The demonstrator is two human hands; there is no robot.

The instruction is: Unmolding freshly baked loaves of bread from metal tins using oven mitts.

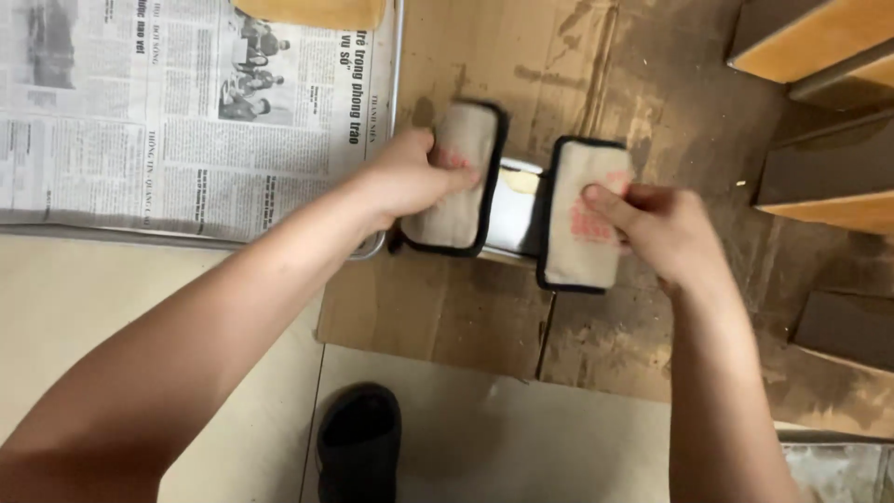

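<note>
My left hand (410,177) grips a beige cloth pad with black edging (461,177). My right hand (656,228) grips a second beige black-edged pad (579,219) with faded red print. Between the two pads sits a shiny metal object (514,210), mostly hidden; both pads press against its sides. All of this is over a stained sheet of cardboard (484,317) on the floor.
A metal tray lined with newspaper (177,112) lies at the upper left, its rim beside my left hand. Wooden blocks (819,47) stand at the upper right. A dark shoe (358,442) shows at the bottom on pale floor tiles.
</note>
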